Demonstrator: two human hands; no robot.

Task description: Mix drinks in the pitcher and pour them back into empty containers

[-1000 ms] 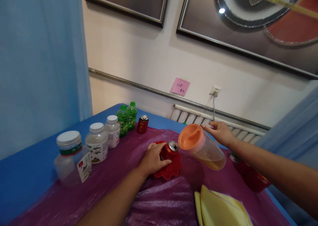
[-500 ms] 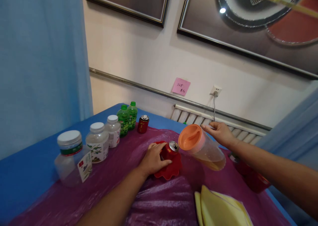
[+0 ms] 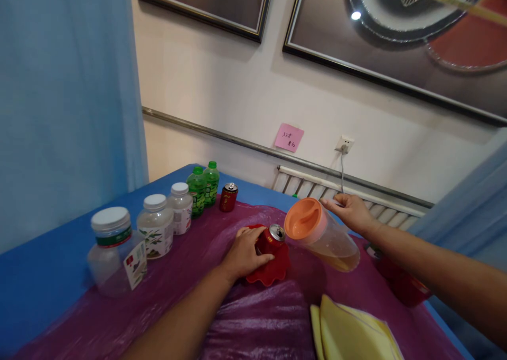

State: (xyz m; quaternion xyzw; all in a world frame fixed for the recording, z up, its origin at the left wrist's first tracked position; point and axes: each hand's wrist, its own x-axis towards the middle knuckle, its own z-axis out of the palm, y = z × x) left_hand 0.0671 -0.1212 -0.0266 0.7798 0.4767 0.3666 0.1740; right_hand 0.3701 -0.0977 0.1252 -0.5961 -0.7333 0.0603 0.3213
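Note:
My left hand (image 3: pixel 249 253) is closed around a red drink can (image 3: pixel 273 237), its opened top facing up. Beneath the can lies a red scalloped dish (image 3: pixel 273 273) on the purple plastic sheet. My right hand (image 3: pixel 352 211) grips a clear plastic pitcher (image 3: pixel 330 241) from its far side; the handle is mostly hidden. The pitcher is tilted left, its orange lid (image 3: pixel 304 219) close beside the can's top. Some pale brownish liquid (image 3: pixel 343 262) sits low in the pitcher. Whether any stream runs between lid and can, I cannot tell.
At left stand a large clear jar (image 3: pixel 109 259), two smaller white-capped jars (image 3: pixel 155 228), two green bottles (image 3: pixel 197 193) and another red can (image 3: pixel 228 197). A folded yellow cloth (image 3: pixel 352 328) lies at the front. Red containers (image 3: pixel 407 286) stand under my right forearm.

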